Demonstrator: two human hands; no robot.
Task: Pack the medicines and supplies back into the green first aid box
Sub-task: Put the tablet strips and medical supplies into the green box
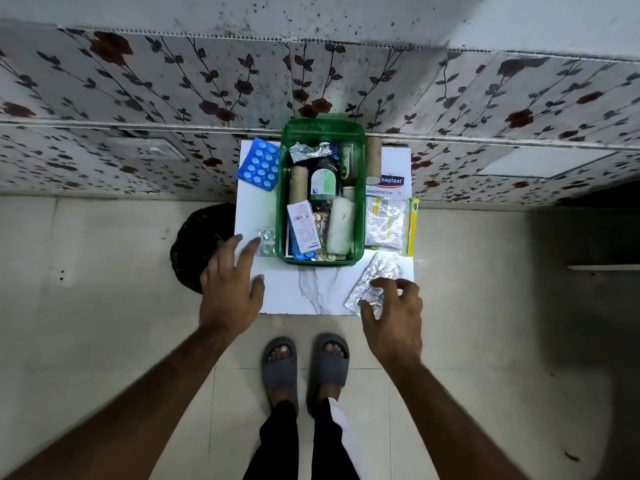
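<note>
The green first aid box stands open on a small white marble-look table, holding a dark bottle, bandage rolls, a white gauze roll and a leaflet. My left hand hovers open at the table's left edge, fingertips beside a small clear tablet strip. My right hand curls over a silver foil blister strip at the front right, fingers touching it. A blue blister pack lies left of the box. A plaster box, a brown roll and clear packets lie to its right.
A flowered wall panel rises right behind the table. A black round basket sits on the floor at the table's left. My feet in grey slippers stand on pale floor tiles just in front of the table.
</note>
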